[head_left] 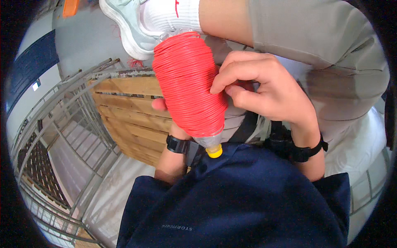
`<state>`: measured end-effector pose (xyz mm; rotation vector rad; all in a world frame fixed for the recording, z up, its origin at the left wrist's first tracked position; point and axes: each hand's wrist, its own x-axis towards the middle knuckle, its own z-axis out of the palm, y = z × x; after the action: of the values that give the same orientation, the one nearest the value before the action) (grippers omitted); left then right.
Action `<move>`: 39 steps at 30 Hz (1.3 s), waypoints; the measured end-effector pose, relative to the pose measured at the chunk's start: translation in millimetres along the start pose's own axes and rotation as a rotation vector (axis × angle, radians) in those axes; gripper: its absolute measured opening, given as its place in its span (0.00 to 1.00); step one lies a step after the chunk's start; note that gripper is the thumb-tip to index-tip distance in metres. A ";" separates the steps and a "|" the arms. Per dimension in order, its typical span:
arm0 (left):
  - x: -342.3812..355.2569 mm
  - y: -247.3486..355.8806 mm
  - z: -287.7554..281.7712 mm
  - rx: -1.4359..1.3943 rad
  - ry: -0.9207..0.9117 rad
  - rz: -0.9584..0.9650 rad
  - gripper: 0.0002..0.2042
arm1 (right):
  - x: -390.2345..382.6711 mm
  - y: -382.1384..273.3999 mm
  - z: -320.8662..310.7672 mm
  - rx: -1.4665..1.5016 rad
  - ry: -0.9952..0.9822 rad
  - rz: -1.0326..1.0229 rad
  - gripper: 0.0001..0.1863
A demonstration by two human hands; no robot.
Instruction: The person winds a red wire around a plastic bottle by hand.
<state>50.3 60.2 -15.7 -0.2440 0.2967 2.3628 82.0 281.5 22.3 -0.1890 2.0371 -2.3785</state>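
Observation:
A clear plastic bottle [204,141] with a yellow cap [214,151] lies tilted over my lap, its cap end toward me. Tight turns of red cord [186,78] cover nearly its whole body. My left hand [159,104] supports the bottle from behind and the left; only its thumb shows plainly, the other fingers being hidden. On the right side of the windings, my right hand [264,84] has thumb and forefinger bent into a pinch, the fingertips against the cord. Whether a strand is between them cannot be seen.
My bent leg with a white sock [169,16] and pale shoe [132,35] lies just beyond the bottle. Wooden slats [128,107] and a metal wire frame [78,136] stand at the left. An orange object [70,7] is at the far left.

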 end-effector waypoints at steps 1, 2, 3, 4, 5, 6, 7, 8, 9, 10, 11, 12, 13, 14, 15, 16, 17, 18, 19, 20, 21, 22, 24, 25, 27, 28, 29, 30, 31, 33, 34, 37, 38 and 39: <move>-3.3 1.0 -0.1 -0.005 0.023 0.001 0.51 | 0.8 0.3 -0.7 -0.009 -0.002 -0.008 0.07; -7.1 1.7 2.9 0.094 0.052 -0.012 0.50 | 1.0 1.2 -0.4 -0.009 0.000 -0.011 0.07; -11.5 1.0 5.4 0.191 0.086 -0.022 0.50 | -1.0 0.8 0.6 -0.004 0.000 -0.008 0.08; -12.7 0.8 5.8 0.193 0.089 -0.019 0.50 | -2.3 0.6 1.5 0.001 0.000 -0.005 0.08; -11.9 2.8 3.9 0.211 0.089 -0.020 0.49 | -2.3 0.2 1.7 0.004 -0.002 -0.005 0.08; -10.2 3.4 2.6 0.215 0.093 -0.021 0.49 | -0.7 -0.2 1.0 -0.002 0.000 -0.009 0.07; -10.3 3.6 2.7 0.218 0.096 -0.022 0.48 | 0.1 -0.4 0.5 -0.008 0.003 -0.013 0.07; -10.2 4.1 0.9 0.221 0.102 -0.023 0.48 | 0.1 -0.4 0.2 -0.007 0.004 -0.011 0.07; -11.7 4.6 0.2 0.224 0.104 -0.024 0.47 | -1.0 0.0 0.2 -0.012 -0.005 0.026 0.06; -12.9 5.0 -0.4 0.226 0.104 -0.021 0.47 | -2.1 0.5 0.1 -0.016 -0.014 0.064 0.05; -11.7 5.5 -0.3 0.228 0.102 -0.021 0.46 | -2.4 0.8 0.7 -0.015 -0.011 0.068 0.05; -10.6 5.8 -1.2 0.229 0.101 -0.020 0.45 | -1.5 1.3 2.2 -0.031 -0.004 0.041 0.04; -10.3 5.6 -1.2 0.230 0.102 -0.021 0.45 | -1.3 1.8 3.0 -0.047 0.003 0.015 0.04; -10.6 6.1 -2.8 0.232 0.104 -0.022 0.44 | -1.8 2.6 2.7 -0.047 0.006 0.018 0.04; -11.8 6.3 -3.5 0.234 0.107 -0.018 0.44 | -2.0 2.1 1.9 -0.026 -0.003 0.011 0.04; -13.2 8.0 -4.4 0.239 0.110 -0.017 0.43 | -2.3 1.2 1.2 -0.005 -0.011 0.005 0.04; -14.6 9.3 -5.2 0.248 0.116 -0.013 0.43 | -2.5 -0.8 0.2 -0.002 -0.011 0.004 0.04; -15.9 10.7 -7.3 0.250 0.121 -0.012 0.42 | -2.3 -2.4 -0.6 -0.011 -0.018 -0.027 0.05; -17.4 10.6 -8.9 0.248 0.133 -0.017 0.42 | -2.4 -3.4 -0.9 -0.019 -0.024 -0.060 0.05; -21.9 10.4 -12.1 0.245 0.172 -0.015 0.41 | -3.6 -3.2 -0.6 -0.016 -0.025 -0.064 0.05; -25.9 11.1 -17.8 0.225 0.227 -0.035 0.44 | -4.7 -1.9 -1.4 0.004 -0.039 -0.067 0.06; -29.7 12.2 -21.8 0.206 0.283 -0.052 0.46 | -4.8 -1.5 -2.1 0.023 -0.054 -0.069 0.06; -33.6 13.4 -23.3 0.804 0.322 -0.019 0.46 | -2.0 -2.8 -2.0 0.009 -0.045 -0.067 0.06; -34.0 12.5 -21.0 1.004 0.337 -0.008 0.45 | -1.6 -3.4 -1.3 -0.004 -0.040 -0.060 0.07; -26.5 9.0 -11.9 0.518 0.386 -0.051 0.47 | -2.8 -2.3 0.5 0.023 -0.057 -0.055 0.07; -19.1 6.7 -6.5 0.356 0.396 -0.062 0.47 | -2.4 -2.3 0.2 0.050 -0.077 -0.048 0.08; -16.9 7.1 -7.6 0.304 0.355 -0.062 0.48 | -1.4 -4.0 -1.2 0.045 -0.081 -0.025 0.08; -19.5 7.3 -7.0 0.305 0.333 -0.067 0.49 | -1.5 -5.3 -1.8 0.045 -0.081 -0.028 0.08; -20.7 6.7 -7.0 0.313 0.310 -0.069 0.49 | -2.6 -6.0 -3.2 0.044 -0.066 -0.035 0.08; -23.4 7.3 -8.1 0.340 0.293 -0.074 0.51 | -4.4 -7.3 -7.4 0.051 -0.068 -0.033 0.07; -25.6 7.9 -6.1 0.360 0.287 -0.078 0.51 | -4.7 -9.2 -9.6 0.050 -0.069 -0.037 0.07; -26.5 8.4 -9.1 0.404 0.274 -0.093 0.53 | -7.1 -10.1 -8.9 0.078 -0.064 -0.013 0.07; -29.3 8.4 -14.1 0.420 0.277 -0.100 0.54 | -7.2 -7.6 -6.7 0.080 -0.064 -0.011 0.07; -29.0 8.0 -17.3 0.440 0.284 -0.103 0.55 | -6.1 -5.1 -6.6 0.081 -0.065 -0.022 0.07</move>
<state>67.1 30.8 -23.6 -0.3711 0.9028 2.0945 87.8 289.2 25.8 -0.2856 1.9177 -2.4276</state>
